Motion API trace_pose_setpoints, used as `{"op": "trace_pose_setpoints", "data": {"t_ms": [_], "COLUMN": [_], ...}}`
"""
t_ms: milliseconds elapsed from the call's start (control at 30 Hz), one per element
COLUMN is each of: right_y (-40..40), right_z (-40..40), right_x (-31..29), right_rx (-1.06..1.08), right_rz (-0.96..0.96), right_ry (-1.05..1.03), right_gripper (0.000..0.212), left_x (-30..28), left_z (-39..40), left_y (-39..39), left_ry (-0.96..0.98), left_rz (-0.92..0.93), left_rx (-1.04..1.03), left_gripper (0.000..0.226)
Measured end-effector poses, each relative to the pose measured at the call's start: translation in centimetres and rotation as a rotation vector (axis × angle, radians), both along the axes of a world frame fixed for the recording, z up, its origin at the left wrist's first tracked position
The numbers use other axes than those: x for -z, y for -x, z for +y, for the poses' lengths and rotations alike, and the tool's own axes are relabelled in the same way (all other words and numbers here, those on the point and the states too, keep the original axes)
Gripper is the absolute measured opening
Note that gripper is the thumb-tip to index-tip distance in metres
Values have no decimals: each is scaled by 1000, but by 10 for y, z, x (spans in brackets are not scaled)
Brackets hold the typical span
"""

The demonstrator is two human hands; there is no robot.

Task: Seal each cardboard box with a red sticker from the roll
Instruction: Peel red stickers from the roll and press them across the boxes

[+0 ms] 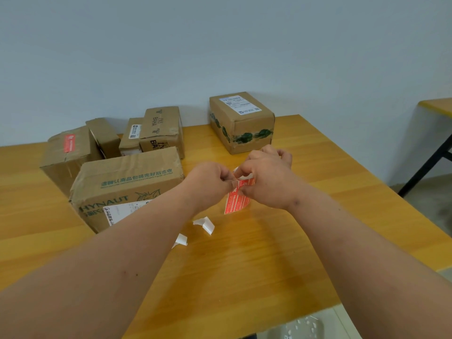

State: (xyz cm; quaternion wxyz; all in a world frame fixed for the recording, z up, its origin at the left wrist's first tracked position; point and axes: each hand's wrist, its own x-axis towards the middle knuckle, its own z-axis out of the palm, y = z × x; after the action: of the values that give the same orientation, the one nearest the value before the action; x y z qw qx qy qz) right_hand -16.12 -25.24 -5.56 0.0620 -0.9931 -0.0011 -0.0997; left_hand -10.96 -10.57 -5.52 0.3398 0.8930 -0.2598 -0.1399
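Red sticker strip [236, 199] dangling above table, boxes [127, 189] behind

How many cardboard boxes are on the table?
6: the HYNAUT box nearest, red-stickered box far left, three boxes clustered behind, green-taped box far right. Others may hide behind.

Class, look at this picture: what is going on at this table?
A person is working a red sticker strip with both hands above a wooden table. The left hand and right hand pinch its top end, apparently peeling one off. Several cardboard boxes sit at the back and left; one box at the far left already carries a red sticker. Two white paper scraps lie on the table near the hands.
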Motion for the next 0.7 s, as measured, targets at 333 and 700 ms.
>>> {"op": "trace_pose_setpoints", "data": {"t_ms": [333,700], "right_y": [-1,0], "right_z": [-2,-3], "right_x": [-2,-1], "right_rx": [6,-4], "right_rz": [-25,-7], "right_ry": [-14,-11], "right_gripper": [13,22], "left_x": [2,-4], "left_z": [1,-4], "left_y": [1,3], "left_ry": [62,-122], "left_rz": [-29,-133], "left_rx": [-33,34], "left_gripper": [9,18]}}
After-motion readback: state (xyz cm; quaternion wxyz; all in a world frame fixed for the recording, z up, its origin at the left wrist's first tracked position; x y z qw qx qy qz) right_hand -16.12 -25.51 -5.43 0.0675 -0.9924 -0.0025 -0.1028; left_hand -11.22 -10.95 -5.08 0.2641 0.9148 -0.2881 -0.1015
